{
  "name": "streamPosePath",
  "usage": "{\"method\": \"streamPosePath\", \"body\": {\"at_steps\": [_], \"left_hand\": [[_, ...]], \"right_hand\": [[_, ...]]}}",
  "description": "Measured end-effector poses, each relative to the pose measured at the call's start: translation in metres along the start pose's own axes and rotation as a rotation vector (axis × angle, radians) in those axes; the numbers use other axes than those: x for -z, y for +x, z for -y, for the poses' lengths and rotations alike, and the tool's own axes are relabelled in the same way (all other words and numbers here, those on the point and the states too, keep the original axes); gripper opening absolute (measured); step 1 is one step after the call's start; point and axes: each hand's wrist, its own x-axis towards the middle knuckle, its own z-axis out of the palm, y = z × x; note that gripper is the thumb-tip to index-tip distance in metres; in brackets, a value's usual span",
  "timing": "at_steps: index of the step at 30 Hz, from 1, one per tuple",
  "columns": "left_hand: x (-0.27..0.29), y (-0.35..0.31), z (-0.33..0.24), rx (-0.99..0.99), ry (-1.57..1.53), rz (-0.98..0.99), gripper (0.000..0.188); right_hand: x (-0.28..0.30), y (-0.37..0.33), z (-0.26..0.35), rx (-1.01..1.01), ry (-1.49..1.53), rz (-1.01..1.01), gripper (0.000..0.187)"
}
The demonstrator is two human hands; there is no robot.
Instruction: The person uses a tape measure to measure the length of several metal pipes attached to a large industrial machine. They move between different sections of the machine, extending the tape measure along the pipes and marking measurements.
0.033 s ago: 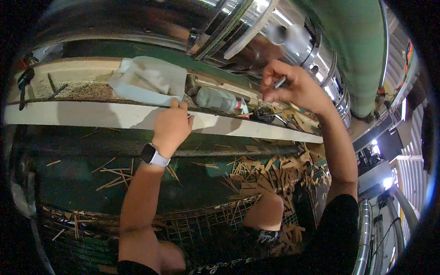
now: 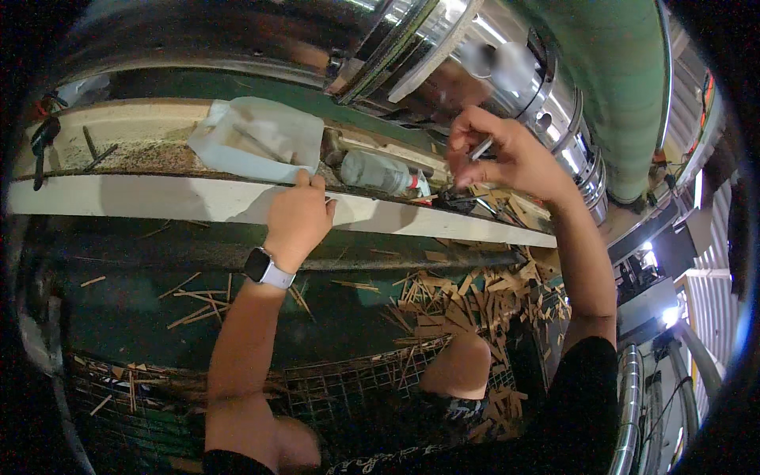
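My left hand (image 2: pixel 299 212), with a smartwatch (image 2: pixel 267 269) on its wrist, rests on the pale rail (image 2: pixel 150 194) with fingers curled. Its fingertips touch the lower edge of a cut-open translucent plastic jug (image 2: pixel 261 138). A tiny shiny end shows beside the thumb; what the hand holds is otherwise hidden. Raised over the right end of the trough is my right hand (image 2: pixel 511 154). Between its thumb and fingers it pinches a short, thin, light-coloured rod (image 2: pixel 479 149). A clear bottle (image 2: pixel 372 172) with a red band lies between the hands, in the trough.
Behind the trough stand large shiny metal cylinders (image 2: pixel 507 71) and a thick green roller (image 2: pixel 617 87). Many cardboard scraps (image 2: pixel 451 305) and thin strips lie below the rail, around a wire grid (image 2: pixel 348 376). Dark tools and debris (image 2: pixel 459 198) sit under my right hand.
My right hand has shifted slightly, and the rod in its fingers has tilted a little more upright. The left hand has stayed in place.
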Motion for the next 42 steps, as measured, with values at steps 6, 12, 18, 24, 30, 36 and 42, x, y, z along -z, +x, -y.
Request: {"method": "streamPosePath", "body": {"at_steps": [6, 12, 18, 24, 30, 36, 42], "left_hand": [[-0.002, -0.001, 0.002, 0.021, -0.065, -0.026, 0.028], [-0.002, 0.001, 0.006, 0.022, -0.072, -0.025, 0.033], [0.000, 0.000, 0.005, 0.012, -0.091, -0.010, 0.034], [-0.005, 0.000, 0.009, 0.001, -0.069, -0.054, 0.029], [-0.003, 0.002, 0.006, 0.017, -0.110, 0.015, 0.033], [-0.002, 0.001, 0.008, 0.040, -0.135, 0.020, 0.034], [-0.004, 0.001, 0.009, 0.021, -0.141, 0.014, 0.035]], "right_hand": [[-0.005, 0.003, -0.007, 0.138, -0.237, -0.048, 0.031], [-0.025, 0.003, -0.014, -0.131, 0.250, -0.309, 0.042], [-0.066, 0.005, -0.027, -0.030, 0.598, -0.634, 0.027], [-0.085, 0.014, -0.044, -0.102, 0.237, -0.908, 0.011], [-0.096, 0.027, -0.052, -0.088, 0.243, -1.144, 0.009], [-0.101, 0.020, -0.045, -0.059, 0.066, -1.033, 0.014], [-0.110, 0.004, -0.038, 0.020, -0.071, -0.905, 0.023]]}}
